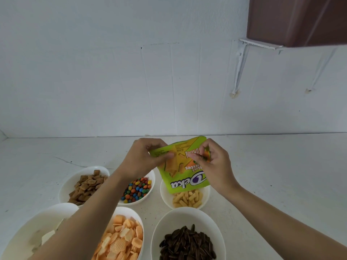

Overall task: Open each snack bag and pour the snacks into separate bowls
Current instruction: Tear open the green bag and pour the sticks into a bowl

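Note:
A green and yellow snack bag (180,171) hangs upside down over a white bowl (165,194) that holds pale stick-shaped snacks (187,200). My left hand (144,156) pinches the bag's raised left corner. On the other side my right hand (212,162) pinches its raised right edge. The bag's mouth points down into the bowl and hides the bowl's far part.
Five more white bowls stand on the white counter: brown pillow snacks (87,185), coloured candies (137,190), orange ridged chips (120,239), dark striped seeds (185,243) and pale pieces (43,239) under my left forearm. A white wall rises behind; a brown cabinet (300,19) hangs top right.

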Tool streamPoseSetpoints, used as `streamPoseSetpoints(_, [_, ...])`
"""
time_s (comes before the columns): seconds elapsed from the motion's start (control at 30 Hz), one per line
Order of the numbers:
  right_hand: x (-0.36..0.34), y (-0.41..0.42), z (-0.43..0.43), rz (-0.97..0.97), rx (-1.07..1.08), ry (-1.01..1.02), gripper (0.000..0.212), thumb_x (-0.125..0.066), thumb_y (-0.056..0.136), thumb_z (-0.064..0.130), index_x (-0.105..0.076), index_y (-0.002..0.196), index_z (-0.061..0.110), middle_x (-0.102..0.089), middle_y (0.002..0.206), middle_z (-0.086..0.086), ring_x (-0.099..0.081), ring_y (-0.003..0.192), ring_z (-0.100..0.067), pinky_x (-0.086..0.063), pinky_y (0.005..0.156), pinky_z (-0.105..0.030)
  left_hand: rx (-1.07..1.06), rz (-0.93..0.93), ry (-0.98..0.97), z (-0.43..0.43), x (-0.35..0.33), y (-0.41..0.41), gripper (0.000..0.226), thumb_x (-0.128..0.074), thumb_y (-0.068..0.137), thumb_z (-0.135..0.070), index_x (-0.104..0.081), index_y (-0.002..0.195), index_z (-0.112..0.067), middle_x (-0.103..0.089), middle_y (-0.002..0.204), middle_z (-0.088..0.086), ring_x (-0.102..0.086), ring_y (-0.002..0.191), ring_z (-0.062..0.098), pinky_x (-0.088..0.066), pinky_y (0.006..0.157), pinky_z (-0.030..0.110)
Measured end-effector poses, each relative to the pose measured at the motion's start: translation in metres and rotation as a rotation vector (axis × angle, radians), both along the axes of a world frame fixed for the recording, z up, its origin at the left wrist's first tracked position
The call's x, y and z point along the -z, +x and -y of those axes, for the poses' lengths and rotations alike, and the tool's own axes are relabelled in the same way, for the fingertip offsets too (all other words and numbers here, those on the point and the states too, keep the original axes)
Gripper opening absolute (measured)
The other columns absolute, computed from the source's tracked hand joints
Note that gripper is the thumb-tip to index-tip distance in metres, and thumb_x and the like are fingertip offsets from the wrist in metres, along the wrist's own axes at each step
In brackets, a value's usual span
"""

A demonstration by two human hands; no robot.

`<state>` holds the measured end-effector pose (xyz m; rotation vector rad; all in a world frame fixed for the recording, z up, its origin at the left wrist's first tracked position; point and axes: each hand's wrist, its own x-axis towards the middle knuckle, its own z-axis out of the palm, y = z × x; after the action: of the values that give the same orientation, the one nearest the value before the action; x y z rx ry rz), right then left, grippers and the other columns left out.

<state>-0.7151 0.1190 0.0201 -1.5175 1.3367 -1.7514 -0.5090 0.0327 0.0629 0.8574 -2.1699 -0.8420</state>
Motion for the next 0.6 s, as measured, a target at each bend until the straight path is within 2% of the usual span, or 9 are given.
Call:
streamPoseSetpoints(0.07, [-0.001, 0.001, 0.0, -0.018, 0.013, -0.002, 0.036, -0.074, 0.088, 0.004, -0.044, 0.074, 0.017, -0.048, 0.065, 0.008, -0.053, 0.063, -0.012, -0.059, 0.065, -0.043, 0.014, 0.182, -0.148, 0.002, -0.013, 0.002, 0.026, -0.079, 0.081, -0.05, -0.072, 0.094, -0.029, -0.077, 0.082, -0.014, -0.072, 0.076, 0.009, -0.057, 0.076, 0.037])
streamPoseSetpoints(0.13, [-0.003, 0.005, 0.0, -0.051, 0.001, 0.0, 0.037, -0.074, 0.088, 0.006, -0.043, 0.074, 0.02, -0.051, 0.065, 0.009, -0.056, 0.063, -0.008, -0.058, 0.061, -0.038, 0.017, 0.298, -0.304, 0.002, -0.023, -0.001, 0.04, -0.064, 0.083, -0.068, -0.067, 0.103, -0.034, -0.076, 0.086, -0.017, -0.071, 0.076, 0.005, -0.058, 0.072, 0.035])
streamPoseSetpoints(0.17, [-0.004, 0.008, 0.001, -0.089, 0.001, -0.008, 0.038, -0.073, 0.089, 0.007, -0.043, 0.074, 0.023, -0.053, 0.066, 0.009, -0.058, 0.064, -0.006, -0.056, 0.059, -0.034, 0.03, 0.325, -0.377, 0.002, -0.025, -0.004, 0.041, -0.057, 0.086, -0.07, -0.065, 0.107, -0.036, -0.076, 0.087, -0.016, -0.071, 0.076, 0.005, -0.058, 0.07, 0.035])
streamPoseSetpoints(0.23, [-0.007, 0.011, 0.002, -0.145, 0.015, -0.032, 0.039, -0.073, 0.089, 0.008, -0.043, 0.075, 0.029, -0.055, 0.068, 0.008, -0.059, 0.066, -0.01, -0.055, 0.058, -0.033, 0.087, 0.332, -0.466, -0.001, -0.027, -0.011, 0.035, -0.048, 0.095, -0.061, -0.064, 0.111, -0.034, -0.075, 0.087, -0.01, -0.069, 0.072, 0.01, -0.056, 0.064, 0.036])
streamPoseSetpoints(0.33, [-0.009, 0.007, 0.003, -0.193, 0.022, -0.042, 0.031, -0.074, 0.089, 0.011, -0.048, 0.082, 0.025, -0.058, 0.076, 0.007, -0.06, 0.072, -0.014, -0.056, 0.062, -0.03, 0.113, 0.204, -0.401, -0.004, -0.024, -0.014, 0.02, -0.051, 0.101, -0.042, -0.063, 0.108, -0.027, -0.071, 0.083, -0.006, -0.066, 0.068, 0.014, -0.053, 0.06, 0.036])
streamPoseSetpoints(0.43, [-0.004, -0.002, 0.002, -0.177, 0.02, 0.053, 0.032, -0.077, 0.087, 0.017, -0.048, 0.095, 0.027, -0.066, 0.09, 0.007, -0.069, 0.083, -0.013, -0.058, 0.066, -0.03, 0.004, 0.048, -0.269, -0.005, -0.021, -0.008, 0.013, -0.054, 0.103, -0.029, -0.057, 0.115, -0.027, -0.071, 0.085, -0.005, -0.068, 0.07, 0.014, -0.057, 0.058, 0.034])
streamPoseSetpoints(0.5, [0.002, -0.01, 0.0, -0.058, 0.045, 0.157, 0.038, -0.079, 0.085, 0.021, -0.046, 0.102, 0.027, -0.071, 0.092, 0.001, -0.073, 0.085, -0.016, -0.061, 0.065, -0.036, -0.046, -0.038, -0.164, -0.006, -0.02, -0.002, 0.021, -0.053, 0.104, -0.025, -0.05, 0.124, -0.031, -0.071, 0.089, -0.004, -0.07, 0.072, 0.014, -0.059, 0.056, 0.034])
streamPoseSetpoints(0.6, [0.008, -0.016, -0.004, 0.184, 0.05, 0.303, 0.043, -0.083, 0.079, 0.015, -0.049, 0.104, 0.02, -0.076, 0.088, -0.006, -0.075, 0.084, -0.023, -0.059, 0.066, -0.032, -0.083, -0.157, 0.0, -0.009, -0.015, 0.007, 0.034, -0.049, 0.105, -0.022, -0.041, 0.133, -0.04, -0.066, 0.1, -0.007, -0.073, 0.084, 0.015, -0.063, 0.06, 0.039])
